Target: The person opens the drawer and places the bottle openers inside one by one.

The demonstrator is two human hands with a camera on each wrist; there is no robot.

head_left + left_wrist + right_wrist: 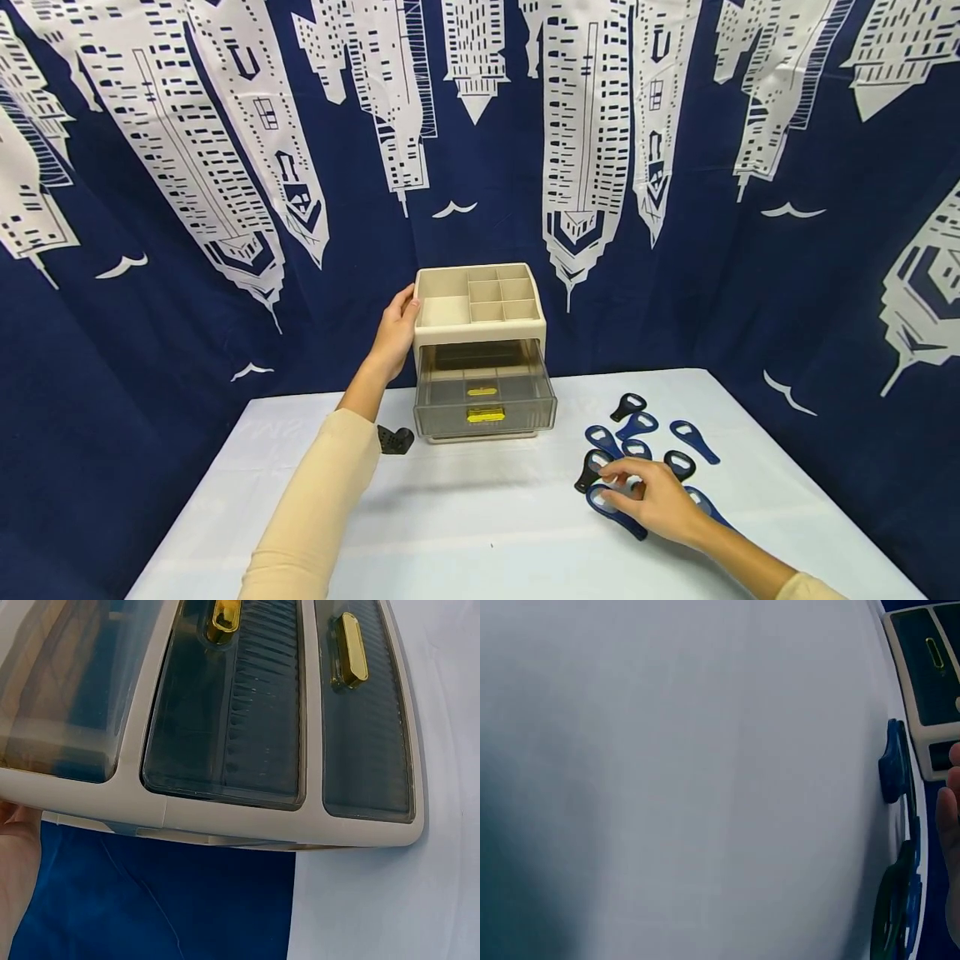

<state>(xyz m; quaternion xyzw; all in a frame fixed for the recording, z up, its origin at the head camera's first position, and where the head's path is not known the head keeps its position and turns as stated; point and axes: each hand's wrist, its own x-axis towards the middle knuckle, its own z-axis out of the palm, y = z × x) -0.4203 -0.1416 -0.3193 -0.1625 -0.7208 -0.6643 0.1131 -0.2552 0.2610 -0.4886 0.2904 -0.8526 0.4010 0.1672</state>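
A cream desk organizer (480, 333) stands at the back of the table, its top divided into several compartments. In the head view a grey see-through drawer (450, 414) with a yellow handle (486, 414) juts out from its front. My left hand (396, 327) rests against the organizer's upper left side, with the thumb by the top rim. My right hand (654, 498) hovers low over several bottle openers, thumb and forefinger apart. Its fingertips are close to a black bottle opener (584, 482) and a blue bottle opener (622, 521). The palm hides part of the group.
More bottle openers lie scattered at the right, including a blue one (696, 442) and a black one (628, 406). A black perforated piece (395, 440) shows beside my left sleeve. White cloth covers the table (450, 533), and a navy curtain (480, 192) with white buildings hangs behind.
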